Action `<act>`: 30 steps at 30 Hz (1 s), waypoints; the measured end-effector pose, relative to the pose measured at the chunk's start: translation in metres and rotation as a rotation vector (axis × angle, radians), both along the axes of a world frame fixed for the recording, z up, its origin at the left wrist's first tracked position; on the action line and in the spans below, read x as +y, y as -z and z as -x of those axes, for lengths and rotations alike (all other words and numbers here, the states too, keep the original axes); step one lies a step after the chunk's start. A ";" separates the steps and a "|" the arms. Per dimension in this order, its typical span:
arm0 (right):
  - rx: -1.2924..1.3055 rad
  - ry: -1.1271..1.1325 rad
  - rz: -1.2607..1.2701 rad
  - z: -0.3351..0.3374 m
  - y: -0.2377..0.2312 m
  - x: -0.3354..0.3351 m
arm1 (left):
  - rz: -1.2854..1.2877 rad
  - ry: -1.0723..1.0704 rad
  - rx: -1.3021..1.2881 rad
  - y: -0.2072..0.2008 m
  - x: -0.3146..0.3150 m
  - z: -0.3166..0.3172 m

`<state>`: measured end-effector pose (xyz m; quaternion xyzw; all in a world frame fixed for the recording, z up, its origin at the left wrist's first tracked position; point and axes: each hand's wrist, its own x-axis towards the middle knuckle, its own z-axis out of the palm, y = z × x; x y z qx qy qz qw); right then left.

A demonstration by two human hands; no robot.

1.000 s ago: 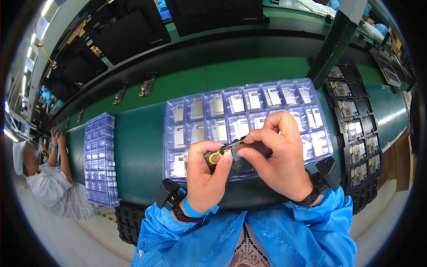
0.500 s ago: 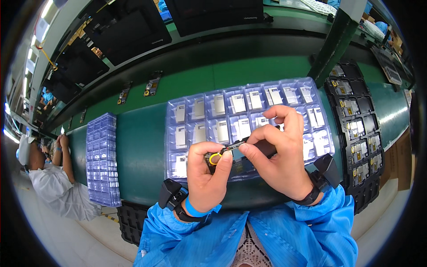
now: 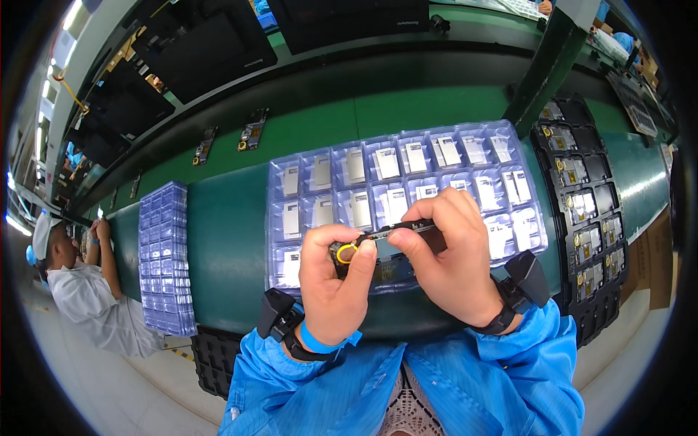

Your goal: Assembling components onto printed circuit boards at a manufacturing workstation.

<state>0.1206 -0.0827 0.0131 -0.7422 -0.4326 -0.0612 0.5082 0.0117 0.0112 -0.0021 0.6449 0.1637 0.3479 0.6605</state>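
In the head view, the dark electronic board (image 3: 381,234) is held above the near side of the clear plastic tray (image 3: 300,192), which lies on the green desk (image 3: 225,247). The left hand (image 3: 331,283) pinches the board's left end between thumb and forefinger, beside the yellow ring (image 3: 339,253); the right hand (image 3: 458,265) is closed narrowly on its right part. The board looks light and stiff — probably fragile around its small parts, perhaps slick on its smooth face — so the edges and ends seem the safest hold. Its long axis runs roughly along the tray's long side, ringed end toward the tray's left, the other toward its right; fingers hide its exact tilt.
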 end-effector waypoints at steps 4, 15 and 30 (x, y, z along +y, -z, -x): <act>0.082 -0.046 0.022 -0.004 -0.003 -0.003 | 0.034 0.033 0.032 -0.005 0.002 0.000; -0.007 -0.158 0.050 -0.008 -0.002 -0.004 | -0.008 0.016 0.015 -0.003 0.008 0.004; 0.482 0.379 -0.294 -0.075 -0.067 -0.113 | -0.190 -0.105 0.141 -0.026 0.168 -0.033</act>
